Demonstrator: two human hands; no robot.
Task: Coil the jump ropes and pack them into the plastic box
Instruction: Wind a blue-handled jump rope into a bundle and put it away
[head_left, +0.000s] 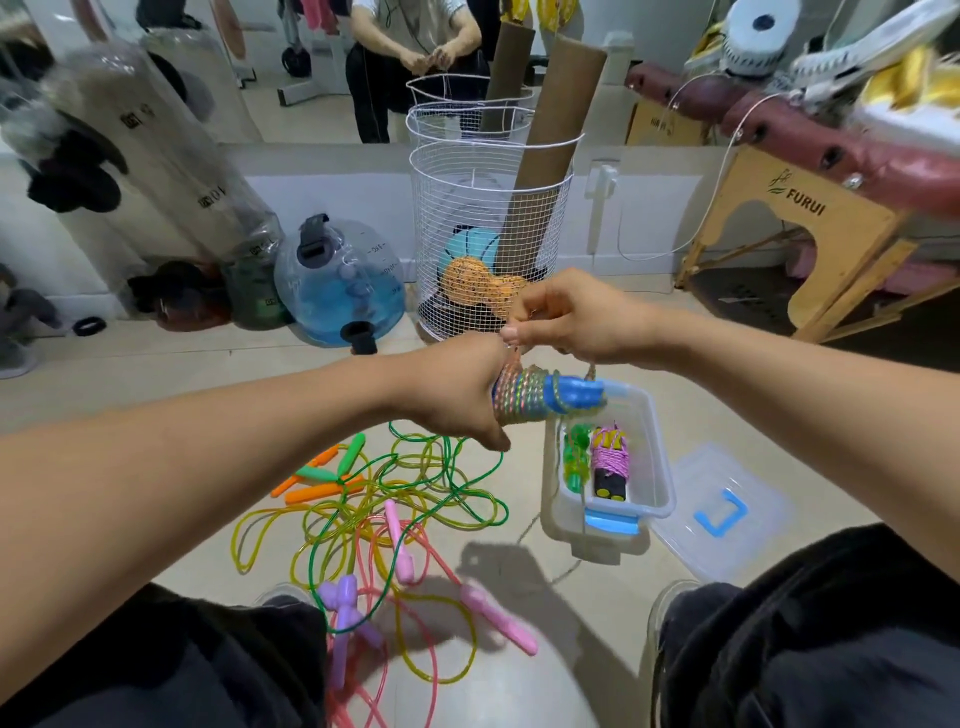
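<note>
The jump rope I'm coiling is a tight bundle: a multicoloured cord, green, yellow and pink strands, wound in close turns round its blue handles, whose blue end sticks out bare on the right. It hangs in the air in front of me, just above the near-left corner of the plastic box. Its long axis lies roughly level, running left to right, the blue tip pointing right toward the box.

My left hand is curled round the left end of the bundle, gripping it. My right hand sits just above, fingers bent together, pinching the loose end of the cord at the top of the coil; a thin strand drops from it down into the box.

Inside the box lie a pink-wound coiled rope with black handles and a green one beside it. The clear lid with its blue latch lies on the floor to the box's right. To the left, loose ropes sprawl tangled on the floor.
</note>
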